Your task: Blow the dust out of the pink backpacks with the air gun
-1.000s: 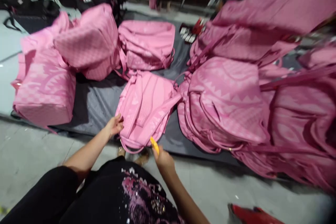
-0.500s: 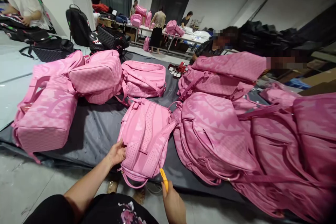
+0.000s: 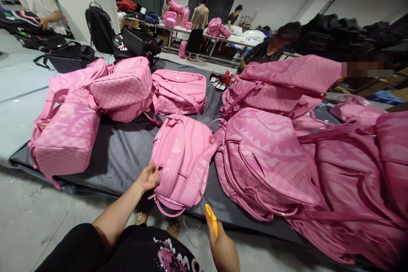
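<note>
Pinching the pink bag [image 3: 183,157] mid-frame, the left hand [image 3: 149,178] likely steadies it; lower down, the right hand [image 3: 223,248] grips a yellow tool [image 3: 211,216], tip toward the bag.

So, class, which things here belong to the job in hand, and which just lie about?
Job:
- pink backpack, touched by left hand
- yellow-handled tool in right hand
- perhaps neighbouring pink bags

Seemingly lying about:
- black backpack
- checkered black bags

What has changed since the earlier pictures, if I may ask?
The right hand has moved the yellow tool to the right, its handle now clear of the backpack. The view has tilted up. The left hand stays at the backpack's left edge; nothing was let go.
</note>
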Motion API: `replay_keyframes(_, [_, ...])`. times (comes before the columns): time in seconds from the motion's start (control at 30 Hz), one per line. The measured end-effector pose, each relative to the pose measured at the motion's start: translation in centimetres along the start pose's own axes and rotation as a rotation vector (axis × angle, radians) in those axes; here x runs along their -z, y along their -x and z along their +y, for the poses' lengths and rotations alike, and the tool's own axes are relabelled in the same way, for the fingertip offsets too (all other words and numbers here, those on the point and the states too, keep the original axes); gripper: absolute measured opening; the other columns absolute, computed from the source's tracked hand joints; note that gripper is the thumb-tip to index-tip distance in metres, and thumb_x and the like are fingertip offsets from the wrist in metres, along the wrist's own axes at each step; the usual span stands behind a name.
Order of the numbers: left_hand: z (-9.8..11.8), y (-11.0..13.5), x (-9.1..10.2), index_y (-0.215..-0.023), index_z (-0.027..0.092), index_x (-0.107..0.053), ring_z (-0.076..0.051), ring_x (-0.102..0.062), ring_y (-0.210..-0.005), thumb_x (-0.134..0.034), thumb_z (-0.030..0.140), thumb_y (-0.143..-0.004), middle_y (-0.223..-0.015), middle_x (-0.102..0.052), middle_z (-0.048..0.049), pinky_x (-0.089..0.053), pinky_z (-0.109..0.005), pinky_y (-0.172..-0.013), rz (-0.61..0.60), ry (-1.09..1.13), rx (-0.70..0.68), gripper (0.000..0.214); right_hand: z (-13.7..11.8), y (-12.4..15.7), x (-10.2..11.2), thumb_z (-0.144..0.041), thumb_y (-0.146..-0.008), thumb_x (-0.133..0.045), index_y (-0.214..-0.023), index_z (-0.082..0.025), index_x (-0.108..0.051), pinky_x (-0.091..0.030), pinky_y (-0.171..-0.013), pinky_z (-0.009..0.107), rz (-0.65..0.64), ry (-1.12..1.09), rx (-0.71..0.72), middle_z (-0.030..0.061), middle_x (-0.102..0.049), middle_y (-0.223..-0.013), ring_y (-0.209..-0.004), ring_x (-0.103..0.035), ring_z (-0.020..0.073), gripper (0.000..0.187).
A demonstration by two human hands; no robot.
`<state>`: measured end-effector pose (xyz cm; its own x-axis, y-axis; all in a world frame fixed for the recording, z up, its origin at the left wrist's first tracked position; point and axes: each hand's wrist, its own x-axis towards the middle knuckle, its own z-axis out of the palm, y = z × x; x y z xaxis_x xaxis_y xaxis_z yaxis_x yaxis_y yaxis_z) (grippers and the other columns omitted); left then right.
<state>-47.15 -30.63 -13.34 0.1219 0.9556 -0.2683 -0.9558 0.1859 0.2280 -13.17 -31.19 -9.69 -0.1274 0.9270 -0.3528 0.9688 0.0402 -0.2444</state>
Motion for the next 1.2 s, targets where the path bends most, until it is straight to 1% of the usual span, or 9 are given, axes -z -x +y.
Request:
replay_keyframes(0.23, [-0.1,0.0,-1.9,-0.084,0.016,-0.061,-0.013,-0.06,-0.042,-0.046,0.042,-0.101,-0.061,-0.064,-0.0027,-0.041,-0.018,-0.033,0.121,0.0,-0.027,0.034,-0.7,-0.1,0.2,-0.045,-0.105,-0.026,-0.124,-0.018,-0.059,-0.047,-0.068,0.03,0.025,-0.013,-0.02,0.0133,-0.076,-0.099,-0.089,-0.073,0.0268,0.047])
replay_keyframes(0.4, [0.3,-0.1,-1.8,-0.082,0.016,-0.061,-0.011,-0.06,-0.048,-0.048,0.049,-0.099,-0.064,-0.066,-0.004,-0.041,-0.017,-0.037,0.228,0.023,-0.026,0.039,-0.5,3.8,0.5,-0.044,-0.105,-0.027,-0.119,-0.016,-0.056,-0.04,-0.067,0.031,0.053,0.005,0.009,0.0185,-0.074,-0.099,-0.089,-0.071,0.0281,0.043])
replay_keyframes(0.53, [0.6,-0.1,-2.4,-0.096,0.015,-0.064,-0.012,-0.063,-0.055,-0.04,0.047,-0.102,-0.077,-0.071,-0.0079,-0.039,-0.017,-0.037,0.198,-0.063,-0.029,0.04,0.1,8.0,-0.9,-0.039,-0.105,-0.034,-0.114,-0.017,-0.055,-0.031,-0.061,0.029,-0.065,0.014,-0.112,0.0141,-0.074,-0.088,-0.079,-0.07,0.0259,0.033])
replay_keyframes(0.6, [0.6,0.1,-3.0,-0.095,0.015,-0.064,-0.011,-0.061,-0.054,-0.038,0.046,-0.103,-0.076,-0.07,-0.0075,-0.039,-0.016,-0.037,0.221,-0.1,-0.015,0.042,-0.6,9.1,-1.9,-0.036,-0.105,-0.037,-0.113,-0.017,-0.056,-0.027,-0.059,0.027,-0.114,0.021,-0.082,0.0115,-0.074,-0.087,-0.076,-0.069,0.0235,0.028])
replay_keyframes(0.77, [0.3,0.4,-3.8,-0.089,0.014,-0.061,-0.009,-0.059,-0.052,-0.039,0.047,-0.103,-0.072,-0.067,-0.0047,-0.044,-0.016,-0.042,0.26,-0.25,-0.032,0.042,-3.6,8.4,-2.8,-0.036,-0.105,-0.041,-0.112,-0.018,-0.057,-0.025,-0.059,0.027,-0.102,0.071,0.039,0.0095,-0.074,-0.091,-0.078,-0.069,0.0205,0.025])
replay_keyframes(0.97, [0.6,0.1,-3.9,-0.083,0.015,-0.058,-0.01,-0.058,-0.054,-0.045,0.042,-0.101,-0.071,-0.062,-0.0027,-0.054,-0.023,-0.053,0.222,-0.367,-0.051,0.035,-4.6,7.4,-3.1,-0.039,-0.106,-0.037,-0.112,-0.019,-0.056,-0.031,-0.061,0.028,-0.149,0.122,0.068,0.0098,-0.075,-0.091,-0.083,-0.072,0.0221,0.029])
replay_keyframes(1.07, [0.0,0.0,-3.9,-0.098,0.015,-0.061,-0.015,-0.066,-0.073,-0.051,0.043,-0.097,-0.089,-0.067,-0.0076,-0.058,-0.026,-0.061,0.301,-0.703,-0.116,0.03,-5.1,7.0,-3.2,-0.04,-0.106,-0.036,-0.114,-0.018,-0.057,-0.034,-0.061,0.028,-0.173,0.162,0.058,0.0111,-0.075,-0.094,-0.085,-0.072,0.0225,0.031])
replay_keyframes(1.13, [-1.6,0.8,-3.9,-0.117,0.016,-0.06,-0.023,-0.067,-0.103,-0.057,0.044,-0.093,-0.113,-0.068,-0.0125,-0.06,-0.035,-0.08,0.426,-1.009,-0.25,0.037,-5.2,7.0,-3.1,-0.039,-0.106,-0.036,-0.115,-0.017,-0.057,-0.036,-0.061,0.028,-0.155,0.156,0.073,0.0117,-0.075,-0.095,-0.086,-0.072,0.0227,0.032])
replay_keyframes(1.2, [-4.1,2.1,-3.7,-0.136,0.019,-0.052,-0.033,-0.048,-0.137,-0.067,0.039,-0.085,-0.142,-0.055,-0.0162,-0.049,-0.05,-0.105,0.474,-1.316,-0.449,0.056,-4.7,7.2,-3.3,-0.035,-0.105,-0.035,-0.115,-0.016,-0.059,-0.039,-0.061,0.027,-0.115,0.135,0.089,0.0114,-0.075,-0.094,-0.085,-0.072,0.0221,0.032])
